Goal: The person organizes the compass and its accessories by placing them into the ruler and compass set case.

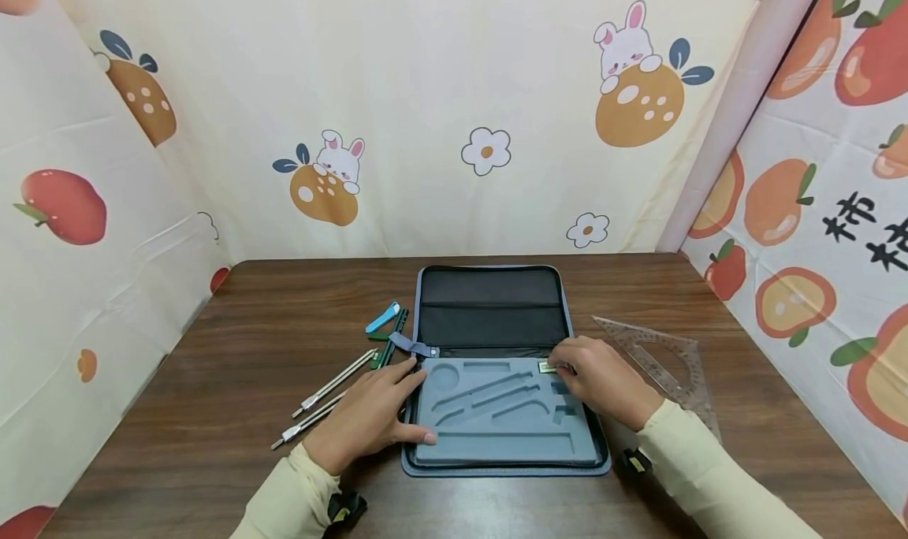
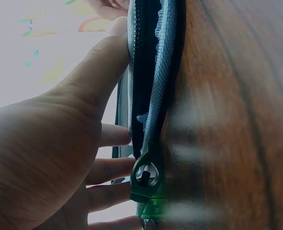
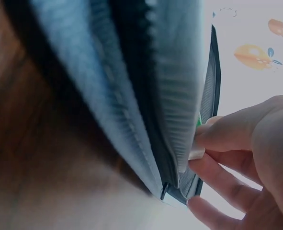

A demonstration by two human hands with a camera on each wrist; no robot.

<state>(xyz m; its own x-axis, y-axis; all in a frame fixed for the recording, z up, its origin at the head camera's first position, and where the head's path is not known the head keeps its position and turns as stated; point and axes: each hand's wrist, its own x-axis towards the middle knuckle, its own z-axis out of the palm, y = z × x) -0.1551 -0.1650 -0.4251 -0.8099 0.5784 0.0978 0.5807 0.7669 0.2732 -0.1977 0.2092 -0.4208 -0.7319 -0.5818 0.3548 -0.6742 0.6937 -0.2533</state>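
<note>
An open blue zippered case [image 1: 507,471] lies on the table, with a grey molded tray [image 1: 496,422] of shaped recesses in its near half. At the tray's top right corner my right hand [image 1: 603,377] pinches a small white-and-green eraser [image 1: 546,367]. The right wrist view shows the eraser's white end [image 3: 197,153] between thumb and fingers, at the tray's edge. My left hand [image 1: 372,413] rests along the case's left side, fingers spread and thumb on the tray. Beside its fingers in the left wrist view is a dark green piece with a round hole [image 2: 147,175].
Left of the case lie two silver compasses [image 1: 335,384], dark green pieces [image 1: 399,326] and a light blue tool [image 1: 383,317]. A blue strap [image 1: 411,344] sticks out at the case's hinge. A clear set square [image 1: 660,358] lies to the right, partly under the right forearm.
</note>
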